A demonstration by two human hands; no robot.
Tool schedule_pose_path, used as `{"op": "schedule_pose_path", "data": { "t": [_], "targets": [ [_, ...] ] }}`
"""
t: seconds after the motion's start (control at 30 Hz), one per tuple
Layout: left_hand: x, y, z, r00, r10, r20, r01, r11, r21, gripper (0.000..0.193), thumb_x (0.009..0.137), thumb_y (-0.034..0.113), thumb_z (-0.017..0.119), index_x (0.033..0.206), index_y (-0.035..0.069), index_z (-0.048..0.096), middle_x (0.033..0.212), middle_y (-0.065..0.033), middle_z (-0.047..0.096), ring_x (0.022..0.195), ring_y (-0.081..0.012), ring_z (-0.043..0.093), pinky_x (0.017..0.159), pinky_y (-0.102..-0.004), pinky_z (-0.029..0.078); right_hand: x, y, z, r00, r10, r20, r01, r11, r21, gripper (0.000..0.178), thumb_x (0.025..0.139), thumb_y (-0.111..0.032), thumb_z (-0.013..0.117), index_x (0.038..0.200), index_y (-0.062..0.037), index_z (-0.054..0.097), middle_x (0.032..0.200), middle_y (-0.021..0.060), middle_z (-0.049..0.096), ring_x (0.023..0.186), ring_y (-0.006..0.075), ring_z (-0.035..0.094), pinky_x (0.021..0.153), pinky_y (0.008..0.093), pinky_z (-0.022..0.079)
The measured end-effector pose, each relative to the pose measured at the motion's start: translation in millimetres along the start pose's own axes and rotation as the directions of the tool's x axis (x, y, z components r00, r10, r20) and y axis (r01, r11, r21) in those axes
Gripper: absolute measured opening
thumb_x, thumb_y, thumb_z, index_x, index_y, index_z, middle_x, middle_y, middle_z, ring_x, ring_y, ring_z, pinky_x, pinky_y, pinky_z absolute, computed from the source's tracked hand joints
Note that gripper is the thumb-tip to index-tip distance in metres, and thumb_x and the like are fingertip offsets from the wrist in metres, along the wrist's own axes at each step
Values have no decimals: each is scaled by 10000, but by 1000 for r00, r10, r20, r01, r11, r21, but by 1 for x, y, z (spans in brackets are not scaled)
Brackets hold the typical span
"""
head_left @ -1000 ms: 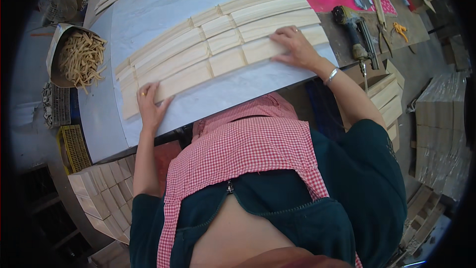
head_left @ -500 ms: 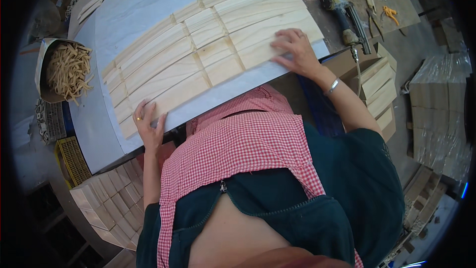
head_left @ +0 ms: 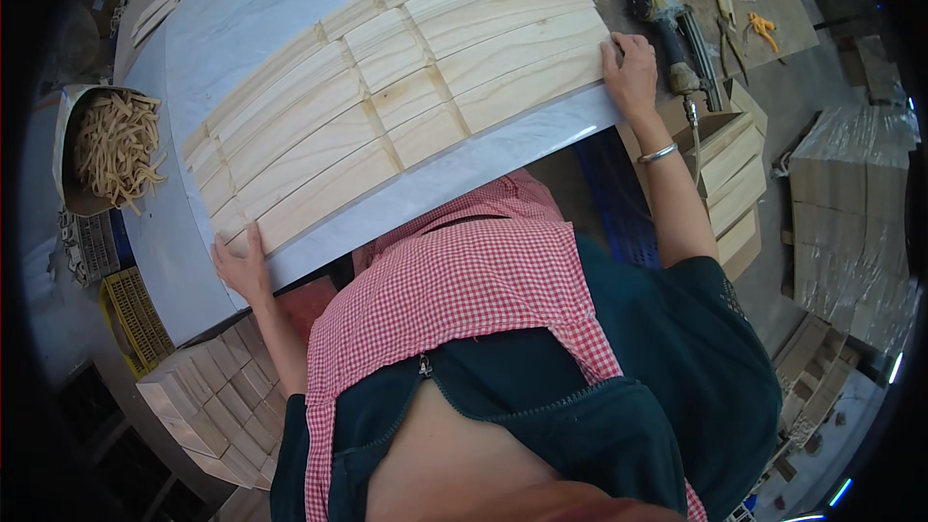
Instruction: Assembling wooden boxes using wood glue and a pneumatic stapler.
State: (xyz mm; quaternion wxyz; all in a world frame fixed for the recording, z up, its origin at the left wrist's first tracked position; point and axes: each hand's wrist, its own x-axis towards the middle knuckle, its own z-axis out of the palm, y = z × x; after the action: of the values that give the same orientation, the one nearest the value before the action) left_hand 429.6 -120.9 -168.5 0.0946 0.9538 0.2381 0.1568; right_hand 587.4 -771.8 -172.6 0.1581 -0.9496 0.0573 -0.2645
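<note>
Left hand (head_left: 244, 269) and right hand (head_left: 633, 77) were set at opposite ends of the wooden boards (head_left: 404, 95).
Boards were laid in rows between them; both hands were loosely spread.

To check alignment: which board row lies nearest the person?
The front row, closest to the near table edge: the left hand is at its left end, the right hand at its right; other rows lie beyond.
</note>
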Motion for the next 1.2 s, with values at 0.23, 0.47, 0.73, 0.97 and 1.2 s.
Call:
{"op": "schedule_pose_path", "data": {
  "t": [0.23, 0.47, 0.73, 0.97, 1.2],
  "targets": [
    [6, 0, -1, 996, -63, 66, 61, 998, 32, 759, 941, 490, 653, 1367, -122, 513, 1426, -288, 523, 1324, -410, 491, 1124, -442, 374, -1, -10, 5, 998, -12, -66, 10, 1000, -24, 229, 884, -142, 656, 1079, -36, 716, 1022, 126, 666, 885, 313, 616, 795, 380, 515],
    [30, 4, 2, 992, -113, 57, 114, 993, -17, 701, 961, 459, 622, 1334, -128, 539, 1406, -302, 530, 1303, -430, 500, 1111, -448, 387, 28, -11, 6, 1000, 13, 6, -12, 995, -100, 207, 884, -176, 636, 1024, -54, 729, 1020, 128, 676, 867, 346, 616, 793, 417, 513],
    [77, 3, 28, 995, -96, -29, 96, 995, 2, 597, 979, 394, 593, 1281, -121, 584, 1276, -299, 627, 1163, -434, 596, 1038, -425, 448, 49, -18, 40, 997, 40, -63, -43, 998, -42, 186, 887, -187, 634, 994, -74, 736, 1013, 117, 680, 889, 343, 616, 789, 438, 505],
    [75, 19, 24, 990, -142, 24, 142, 990, 0, 566, 979, 388, 588, 1249, -109, 604, 1214, -273, 666, 1091, -430, 626, 1001, -424, 469, 49, -20, 38, 999, 16, -43, -21, 994, -112, 196, 887, -195, 637, 995, -71, 744, 1036, 121, 687, 906, 345, 618, 812, 449, 499],
    [88, 5, 44, 962, 1, -275, 17, 998, 63, 541, 977, 405, 581, 1200, -85, 631, 1197, -256, 673, 1090, -413, 624, 1022, -463, 441, 74, -25, 42, 995, 30, -96, -43, 990, -135, 201, 894, -218, 624, 964, -73, 743, 1034, 121, 687, 936, 354, 625, 831, 457, 494]
  ]
}}
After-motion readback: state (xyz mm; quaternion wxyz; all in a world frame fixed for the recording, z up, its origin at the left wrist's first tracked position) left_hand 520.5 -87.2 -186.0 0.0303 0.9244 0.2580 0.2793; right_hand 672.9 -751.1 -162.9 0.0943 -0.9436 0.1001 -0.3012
